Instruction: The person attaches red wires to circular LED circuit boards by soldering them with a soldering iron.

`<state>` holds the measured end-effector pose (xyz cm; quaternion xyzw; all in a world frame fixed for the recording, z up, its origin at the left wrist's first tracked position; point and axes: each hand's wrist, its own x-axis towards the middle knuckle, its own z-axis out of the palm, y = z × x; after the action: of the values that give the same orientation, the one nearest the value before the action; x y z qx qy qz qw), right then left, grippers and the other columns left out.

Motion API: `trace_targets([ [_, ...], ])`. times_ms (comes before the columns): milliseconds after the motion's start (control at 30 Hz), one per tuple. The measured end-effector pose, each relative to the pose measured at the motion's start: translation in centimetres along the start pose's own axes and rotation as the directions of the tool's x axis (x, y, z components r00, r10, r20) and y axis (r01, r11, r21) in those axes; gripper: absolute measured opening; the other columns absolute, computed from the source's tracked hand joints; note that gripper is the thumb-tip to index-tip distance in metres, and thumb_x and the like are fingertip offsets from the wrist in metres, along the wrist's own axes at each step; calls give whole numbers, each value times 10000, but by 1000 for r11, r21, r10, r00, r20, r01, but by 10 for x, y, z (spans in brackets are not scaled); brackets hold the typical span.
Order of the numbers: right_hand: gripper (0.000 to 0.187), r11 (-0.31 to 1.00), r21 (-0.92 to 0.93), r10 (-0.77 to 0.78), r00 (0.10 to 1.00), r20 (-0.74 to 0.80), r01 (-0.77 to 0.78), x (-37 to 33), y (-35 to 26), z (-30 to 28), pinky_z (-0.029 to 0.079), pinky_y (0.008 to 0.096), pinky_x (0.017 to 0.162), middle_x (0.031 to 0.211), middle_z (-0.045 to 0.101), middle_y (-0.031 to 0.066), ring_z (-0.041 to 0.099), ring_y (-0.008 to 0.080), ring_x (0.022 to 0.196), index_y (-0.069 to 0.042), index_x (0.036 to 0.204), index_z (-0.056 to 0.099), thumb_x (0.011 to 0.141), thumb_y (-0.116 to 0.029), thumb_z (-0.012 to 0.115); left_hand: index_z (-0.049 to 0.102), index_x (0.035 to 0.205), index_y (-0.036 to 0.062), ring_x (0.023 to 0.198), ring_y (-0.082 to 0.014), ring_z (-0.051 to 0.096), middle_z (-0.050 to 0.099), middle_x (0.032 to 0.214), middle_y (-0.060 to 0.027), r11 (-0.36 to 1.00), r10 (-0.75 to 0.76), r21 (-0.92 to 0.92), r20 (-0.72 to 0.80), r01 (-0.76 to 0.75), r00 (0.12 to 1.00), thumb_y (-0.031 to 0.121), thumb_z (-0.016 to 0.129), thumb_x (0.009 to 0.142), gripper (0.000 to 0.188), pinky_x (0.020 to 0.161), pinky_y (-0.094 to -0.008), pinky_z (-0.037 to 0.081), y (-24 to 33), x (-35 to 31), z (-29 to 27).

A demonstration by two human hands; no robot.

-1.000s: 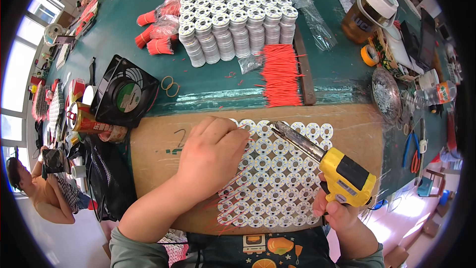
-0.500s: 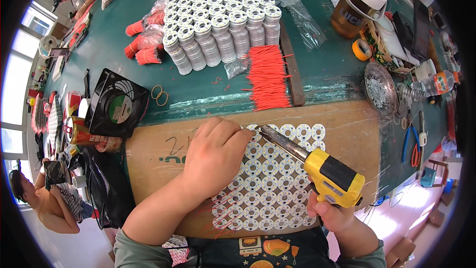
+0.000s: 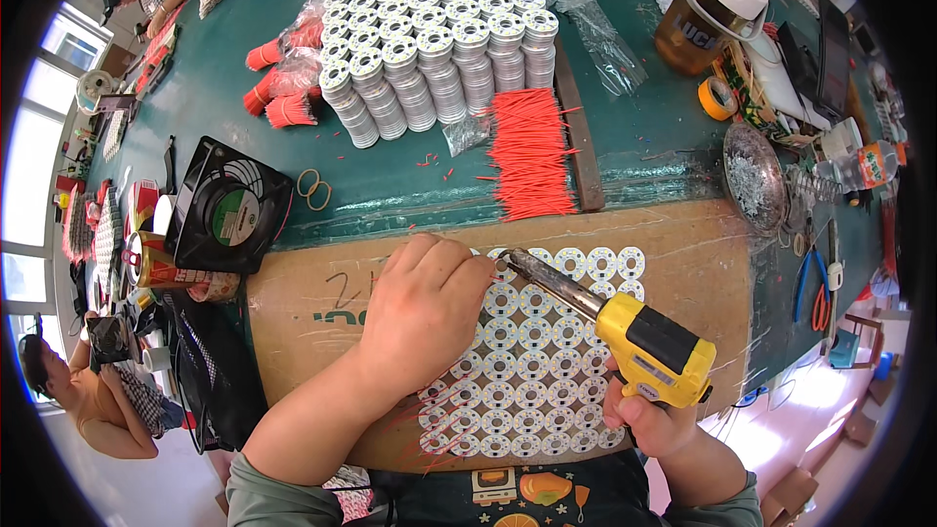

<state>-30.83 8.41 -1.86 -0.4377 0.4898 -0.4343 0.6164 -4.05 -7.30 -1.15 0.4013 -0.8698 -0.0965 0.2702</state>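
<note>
The right hand (image 3: 656,424) is wrapped around the yellow soldering gun (image 3: 652,346), its barrel slanting away leftward over the round white boards (image 3: 533,364). Its tip is at their far row, nearer the left hand (image 3: 420,304), whose fingers are bunched; I cannot tell what they pinch. Beyond, red wires (image 3: 530,156) lie on the tabletop (image 3: 390,181).

Brown board (image 3: 303,361), left: handwritten mark (image 3: 337,285), green print (image 3: 339,316)
Jug (image 3: 688,44), far right: pale lettering (image 3: 698,35)
Fan (image 3: 230,200), left: green label (image 3: 232,220)
Soldering gun (image 3: 654,346), right: small label (image 3: 651,363)
</note>
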Motion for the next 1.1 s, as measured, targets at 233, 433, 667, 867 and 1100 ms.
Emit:
trace_targets([
  [233,524,1000,0,-28,1000,2,28,2,1,0,535,330,554,1188,612,153,625,192,630,30,1376,490,928,-155,691,703,913,56,816,-285,633,656,871,-75,1000,-3,-15,4,3,1000,28,775,792,143,756,-403,534,0,0,-1],
  [433,463,1000,-7,9,1000,-24,-9,5,-7,5,519,321,540,1026,620,127,609,180,601,72,1280,529,928,-180,693,702,913,55,823,-284,638,660,876,-75,1000,0,-10,6,0,1000,36,779,795,142,767,-402,537,-1,-1,0],
  [667,441,999,-33,6,999,-50,-8,7,-11,8,506,315,535,946,621,132,602,175,594,76,1263,537,931,-179,678,705,910,55,824,-283,640,662,875,-74,1000,-3,-8,10,4,1000,39,780,797,136,771,-404,537,-1,-1,0],
  [867,472,999,-40,-29,998,-49,28,9,-10,11,505,315,536,846,607,132,586,167,585,49,1318,499,939,-180,663,710,904,55,824,-284,639,659,870,-73,1000,-6,-3,7,6,1000,40,783,795,132,778,-404,536,0,0,-1],
  [1100,483,999,-37,-2,999,-36,1,7,-9,11,509,322,548,807,596,112,574,160,594,25,1334,491,946,-199,672,716,905,53,820,-285,635,656,866,-75,1000,-7,-7,7,7,1000,40,786,791,135,763,-404,537,-1,0,1],
])
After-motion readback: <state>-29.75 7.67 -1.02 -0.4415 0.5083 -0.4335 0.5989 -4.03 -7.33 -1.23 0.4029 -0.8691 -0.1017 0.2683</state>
